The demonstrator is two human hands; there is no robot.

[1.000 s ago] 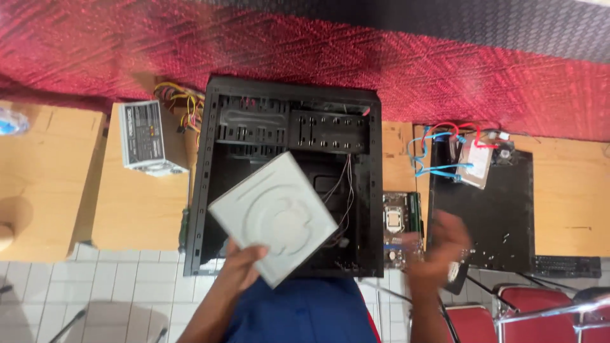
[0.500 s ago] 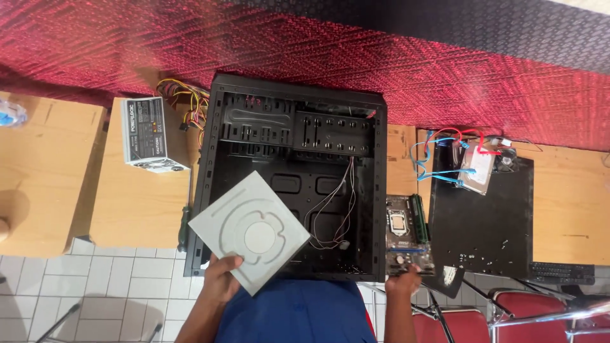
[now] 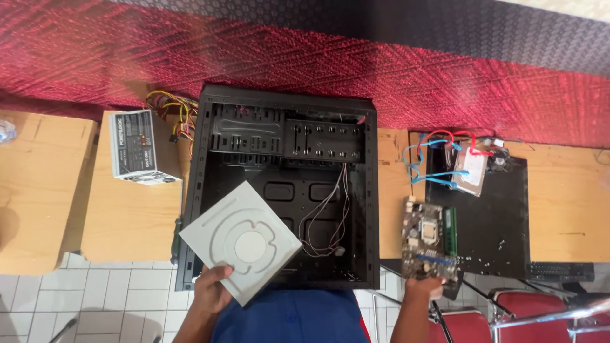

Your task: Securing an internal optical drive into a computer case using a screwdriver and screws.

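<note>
Optical drive and motherboard held at the open case.
My left hand (image 3: 213, 289) grips the optical drive (image 3: 240, 241) flat above the computer case (image 3: 286, 190); my right hand (image 3: 422, 289) clasps the motherboard (image 3: 430, 244) edge on the worktop (image 3: 133, 216).

grey optical drive (image 3: 240, 241) | black computer case (image 3: 286, 127) | green motherboard (image 3: 431, 244) | silver power supply (image 3: 136, 146) | red patterned carpet (image 3: 254, 51) | blue cables (image 3: 432, 162)

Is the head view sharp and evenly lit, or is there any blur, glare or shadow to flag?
Head view: mostly sharp, evenly lit; the grey square metal optical drive in the left hand is crisp, without glare; the right hand on the small dark motherboard is slightly soft; the open black computer case interior is dim; a soft shadow crosses the far-left wooden table.
</note>
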